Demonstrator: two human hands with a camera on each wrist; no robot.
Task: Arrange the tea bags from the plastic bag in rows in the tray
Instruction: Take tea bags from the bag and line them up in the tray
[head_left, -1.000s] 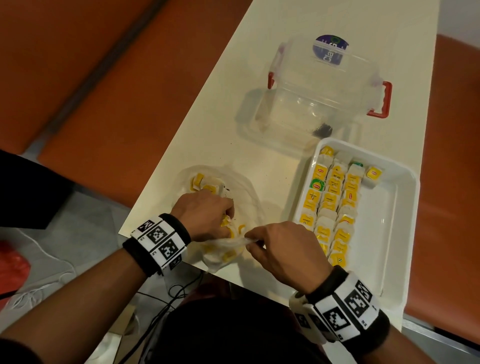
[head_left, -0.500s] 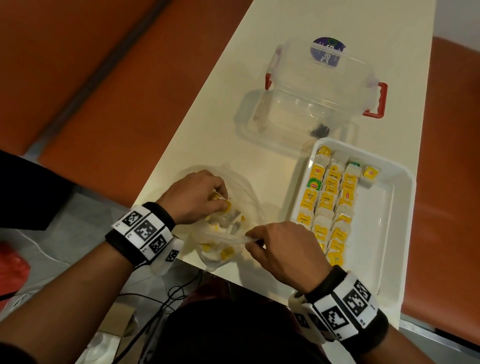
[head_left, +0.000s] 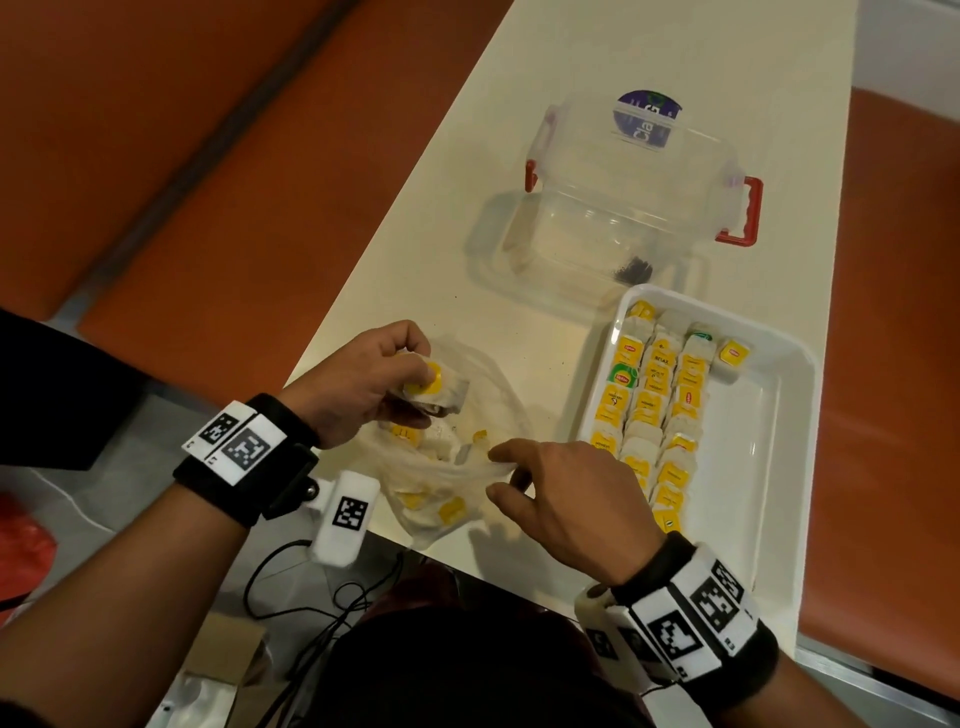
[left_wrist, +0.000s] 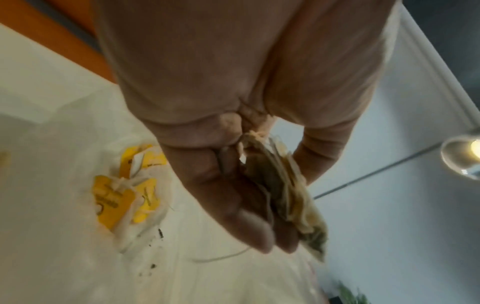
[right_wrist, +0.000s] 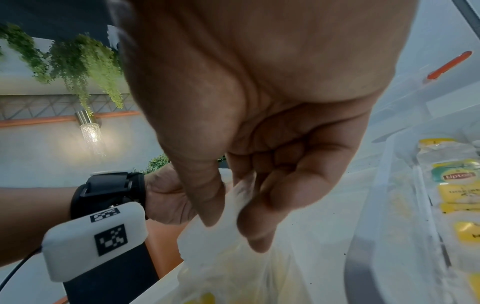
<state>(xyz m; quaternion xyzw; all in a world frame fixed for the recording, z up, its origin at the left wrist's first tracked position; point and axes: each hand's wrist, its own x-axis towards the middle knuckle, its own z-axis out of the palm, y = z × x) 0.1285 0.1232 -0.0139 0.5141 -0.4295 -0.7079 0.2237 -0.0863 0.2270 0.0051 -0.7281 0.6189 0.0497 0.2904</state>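
A clear plastic bag with yellow-tagged tea bags lies at the table's near edge. My left hand is raised just above the bag's mouth and grips a small stack of tea bags, seen edge-on in the left wrist view. My right hand pinches the bag's rim between thumb and fingers. To the right stands the white tray, with tea bags laid in rows along its left side and one more at the top of a new row.
A clear plastic box with red latches stands behind the tray on the cream table. Orange floor lies left and right of the table. Black cables hang below the near edge.
My left hand has come up out of the plastic bag with a stack of tea bags in its fingers. My right hand has kept its pinch on the bag's rim.
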